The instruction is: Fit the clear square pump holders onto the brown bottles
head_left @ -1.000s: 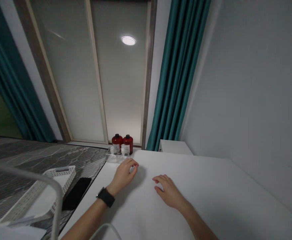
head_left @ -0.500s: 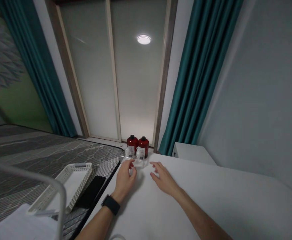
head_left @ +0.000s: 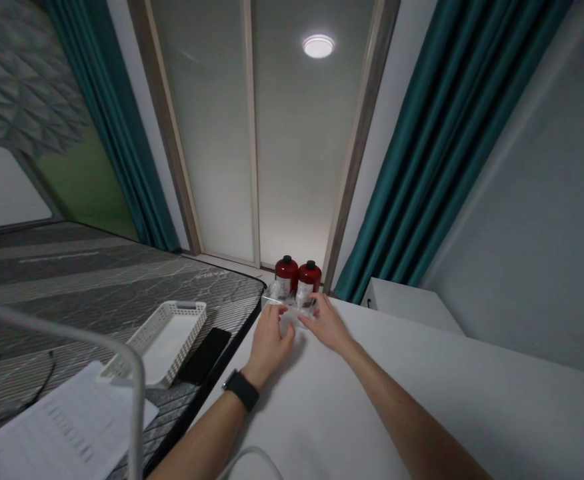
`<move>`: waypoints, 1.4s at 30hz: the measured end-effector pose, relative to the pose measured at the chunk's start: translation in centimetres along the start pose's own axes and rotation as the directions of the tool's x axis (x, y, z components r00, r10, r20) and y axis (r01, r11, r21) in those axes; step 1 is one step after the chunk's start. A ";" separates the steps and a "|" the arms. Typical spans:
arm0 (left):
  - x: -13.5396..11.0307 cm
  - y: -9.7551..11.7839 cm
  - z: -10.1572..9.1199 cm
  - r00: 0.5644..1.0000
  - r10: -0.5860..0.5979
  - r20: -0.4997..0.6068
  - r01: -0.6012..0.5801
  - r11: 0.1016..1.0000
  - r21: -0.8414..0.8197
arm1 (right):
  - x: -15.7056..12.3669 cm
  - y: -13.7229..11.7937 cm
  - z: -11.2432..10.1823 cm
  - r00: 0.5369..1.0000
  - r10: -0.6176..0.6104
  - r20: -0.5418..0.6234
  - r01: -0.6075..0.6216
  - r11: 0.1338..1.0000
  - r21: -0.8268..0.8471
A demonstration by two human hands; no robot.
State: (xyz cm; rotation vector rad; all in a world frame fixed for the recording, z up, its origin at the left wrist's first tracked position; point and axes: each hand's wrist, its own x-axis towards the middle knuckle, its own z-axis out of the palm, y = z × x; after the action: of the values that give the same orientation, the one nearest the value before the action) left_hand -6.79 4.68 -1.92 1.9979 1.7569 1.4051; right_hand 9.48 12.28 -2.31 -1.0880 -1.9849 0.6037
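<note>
While both bare hands are held out over the white table [head_left: 322, 407], the clear tray [head_left: 292, 315] lies at six o'clock in the view, close to the table's far corner. On its seven o'clock side the left hand [head_left: 269, 343] is at the near edge, fingers bent and thumb standing apart from them; on its five o'clock side the right hand [head_left: 329, 325] curves around the other end, thumb and fingers likewise parted. Whether either hand actually pinches the tray, I cannot tell. Beyond the fingers, toward twelve, a red bottle [head_left: 286, 271] and a second red bottle [head_left: 310, 275] stand upright side by side, both dark-capped and labelled, with small clear objects [head_left: 275, 291] in front of them, too blurred to name. A black watch [head_left: 242, 391] circles the left wrist. Out at eight o'clock sits a white basket [head_left: 172, 333], with printed papers [head_left: 67, 427] farther out along that line, and a flat black object [head_left: 206, 357] lies just beside the basket, nearer half past seven.
</note>
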 end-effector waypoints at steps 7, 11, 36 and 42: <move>-0.1 0.7 -0.7 0.991 0.077 0.111 -0.068 0.994 -0.082 | -3.5 -1.4 -3.2 0.988 0.033 0.152 -0.055 0.988 0.145; -0.2 0.6 -1.2 0.943 0.123 0.309 -0.099 0.991 -0.093 | -4.6 -2.6 -4.6 0.973 -0.005 0.232 -0.044 0.977 0.207; -0.3 0.5 -1.8 0.932 0.030 0.361 -0.042 0.999 0.026 | 10.7 1.4 0.0 0.975 0.102 -0.198 -0.048 0.964 0.263; -0.3 0.4 -1.6 0.935 0.023 0.355 -0.035 0.999 0.028 | 9.0 1.4 -1.9 0.989 0.071 -0.129 -0.034 0.962 0.271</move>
State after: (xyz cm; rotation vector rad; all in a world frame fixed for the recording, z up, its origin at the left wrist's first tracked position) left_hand -7.65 3.58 -0.93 2.1382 1.6047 0.9468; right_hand 8.67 20.80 1.43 -0.9892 -1.7028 0.7793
